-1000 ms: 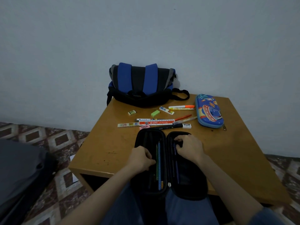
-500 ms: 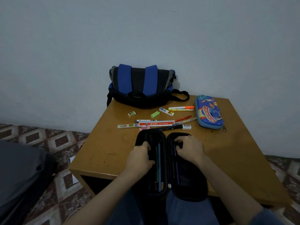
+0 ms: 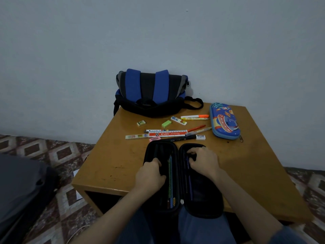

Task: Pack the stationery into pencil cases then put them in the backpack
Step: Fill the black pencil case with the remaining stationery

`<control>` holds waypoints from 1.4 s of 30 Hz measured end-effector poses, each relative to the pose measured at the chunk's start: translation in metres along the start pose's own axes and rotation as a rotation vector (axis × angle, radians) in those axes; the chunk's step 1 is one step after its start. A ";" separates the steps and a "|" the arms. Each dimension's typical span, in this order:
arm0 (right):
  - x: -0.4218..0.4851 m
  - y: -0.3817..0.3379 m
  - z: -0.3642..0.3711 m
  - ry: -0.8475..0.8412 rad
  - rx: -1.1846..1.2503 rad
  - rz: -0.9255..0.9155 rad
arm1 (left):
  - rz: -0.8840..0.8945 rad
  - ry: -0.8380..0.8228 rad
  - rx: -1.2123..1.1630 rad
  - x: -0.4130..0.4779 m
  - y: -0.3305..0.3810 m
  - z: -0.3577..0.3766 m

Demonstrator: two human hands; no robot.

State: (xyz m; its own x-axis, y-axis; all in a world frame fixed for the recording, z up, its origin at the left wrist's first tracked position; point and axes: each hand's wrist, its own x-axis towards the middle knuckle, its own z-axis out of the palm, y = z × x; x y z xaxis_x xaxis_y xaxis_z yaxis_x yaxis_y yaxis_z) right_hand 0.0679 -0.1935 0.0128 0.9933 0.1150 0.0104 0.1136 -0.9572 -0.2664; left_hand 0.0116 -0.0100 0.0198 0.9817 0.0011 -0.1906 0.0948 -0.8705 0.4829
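A black pencil case (image 3: 204, 196) lies open at the table's near edge, with pens and pencils (image 3: 170, 180) in its left half and a dark pen in its right half. My left hand (image 3: 151, 175) grips the left half with curled fingers. My right hand (image 3: 204, 162) lies in the right half, fingers curled around the dark pen there. Beyond the case lie rulers (image 3: 167, 133), erasers (image 3: 166, 123), a black marker (image 3: 181, 138), a red pen (image 3: 196, 128) and an orange highlighter (image 3: 194, 116). A blue patterned pencil case (image 3: 224, 121) is shut at the right. The blue-and-black backpack (image 3: 149, 92) leans against the wall.
The wooden table (image 3: 112, 166) stands against a plain wall, with an open shelf under its front edge. A dark bag or cushion (image 3: 19, 189) sits on the patterned tile floor at the left. My knees are below the case.
My left hand has shifted slightly up along the left half of the case. The right hand stays in the right half. The loose stationery has not moved.
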 end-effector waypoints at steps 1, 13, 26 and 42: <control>0.000 0.000 0.000 0.002 0.001 -0.001 | 0.028 0.031 0.058 -0.001 0.000 0.001; -0.002 0.001 0.001 0.009 -0.001 -0.014 | 0.179 0.158 0.056 0.010 -0.008 -0.002; 0.014 0.035 -0.018 0.130 0.266 0.014 | 0.335 0.251 0.023 0.093 0.032 -0.023; 0.055 0.103 -0.001 0.095 0.213 0.104 | 0.400 0.172 0.171 0.237 0.100 -0.001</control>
State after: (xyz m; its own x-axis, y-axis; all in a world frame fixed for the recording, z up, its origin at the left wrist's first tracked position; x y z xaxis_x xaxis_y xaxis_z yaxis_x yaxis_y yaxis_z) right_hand 0.1340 -0.2863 -0.0136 0.9981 -0.0166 0.0598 0.0133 -0.8839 -0.4675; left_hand 0.2539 -0.0966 0.0237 0.9501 -0.2820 0.1332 -0.3111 -0.8878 0.3391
